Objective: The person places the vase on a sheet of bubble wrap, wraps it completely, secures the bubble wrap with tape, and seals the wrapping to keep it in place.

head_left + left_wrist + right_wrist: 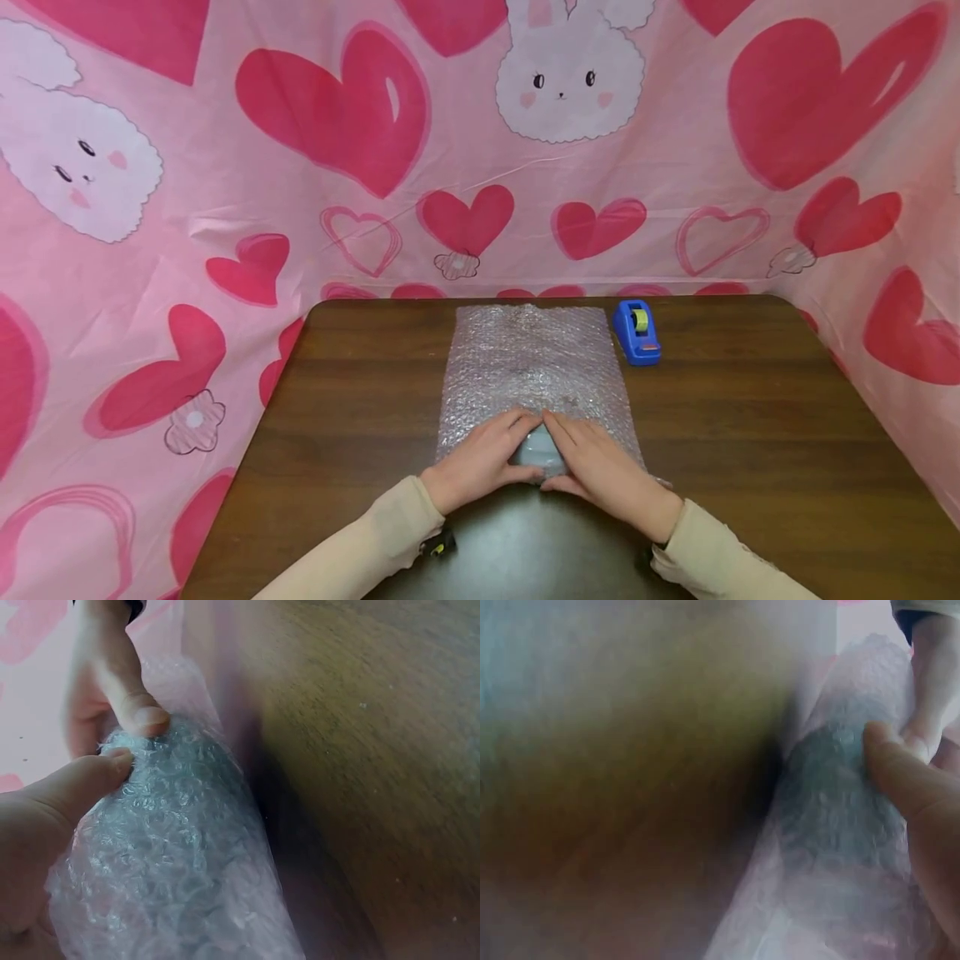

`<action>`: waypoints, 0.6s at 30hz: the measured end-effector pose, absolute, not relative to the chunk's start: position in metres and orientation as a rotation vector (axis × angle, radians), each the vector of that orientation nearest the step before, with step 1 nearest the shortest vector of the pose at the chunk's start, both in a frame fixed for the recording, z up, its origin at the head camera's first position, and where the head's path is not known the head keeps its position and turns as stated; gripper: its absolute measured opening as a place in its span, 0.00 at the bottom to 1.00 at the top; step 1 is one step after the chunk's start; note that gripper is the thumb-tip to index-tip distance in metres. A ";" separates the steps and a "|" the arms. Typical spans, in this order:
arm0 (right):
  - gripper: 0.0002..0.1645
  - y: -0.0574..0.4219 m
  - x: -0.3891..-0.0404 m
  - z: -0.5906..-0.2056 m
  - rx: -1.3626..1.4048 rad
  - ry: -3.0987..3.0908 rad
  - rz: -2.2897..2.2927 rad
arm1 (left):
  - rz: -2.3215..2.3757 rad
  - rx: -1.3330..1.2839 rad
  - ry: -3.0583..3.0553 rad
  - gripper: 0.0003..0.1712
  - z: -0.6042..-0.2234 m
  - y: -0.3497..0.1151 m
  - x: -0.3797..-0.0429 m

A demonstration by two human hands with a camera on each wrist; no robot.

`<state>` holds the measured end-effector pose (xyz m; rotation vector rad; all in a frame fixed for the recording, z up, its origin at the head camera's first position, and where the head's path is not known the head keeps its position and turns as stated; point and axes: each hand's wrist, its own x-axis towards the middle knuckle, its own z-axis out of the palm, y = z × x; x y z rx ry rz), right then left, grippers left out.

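A sheet of bubble wrap (531, 358) lies flat on the table, its near end folded over a grey-blue object (540, 452) whose kind the plastic hides. From the left side, my left hand (480, 454) holds the wrapped bundle, thumb at the near side and fingers over the top. My right hand (603, 471) grips it from the right in the same way, and the fingertips of both hands almost meet. Through the bubble wrap (180, 847) in the left wrist view, a long rounded shape shows. In the right wrist view, the right thumb (900, 765) presses on the bundle.
A blue tape dispenser (637, 333) with a yellowish roll stands right of the sheet's far end. The brown wooden table (750, 400) extends to both sides. Pink cloth (465, 167) with hearts and rabbits hangs behind and beside the table.
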<state>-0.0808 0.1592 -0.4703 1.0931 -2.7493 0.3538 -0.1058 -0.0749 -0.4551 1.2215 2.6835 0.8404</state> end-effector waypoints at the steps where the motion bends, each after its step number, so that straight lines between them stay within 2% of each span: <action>1: 0.57 0.160 -0.082 -0.470 1.103 -2.760 0.382 | 0.866 1.215 2.669 0.37 -0.455 -0.075 -0.106; 4: 0.54 0.162 -0.086 -0.469 1.119 -2.754 0.502 | 0.883 1.243 2.646 0.30 -0.455 -0.076 -0.108; 8: 0.49 0.163 -0.088 -0.470 1.127 -2.735 0.621 | 0.719 1.359 2.720 0.27 -0.455 -0.077 -0.109; 18: 0.44 0.161 -0.099 -0.464 1.159 -2.744 0.657 | 0.082 1.437 3.095 0.40 -0.446 -0.074 -0.100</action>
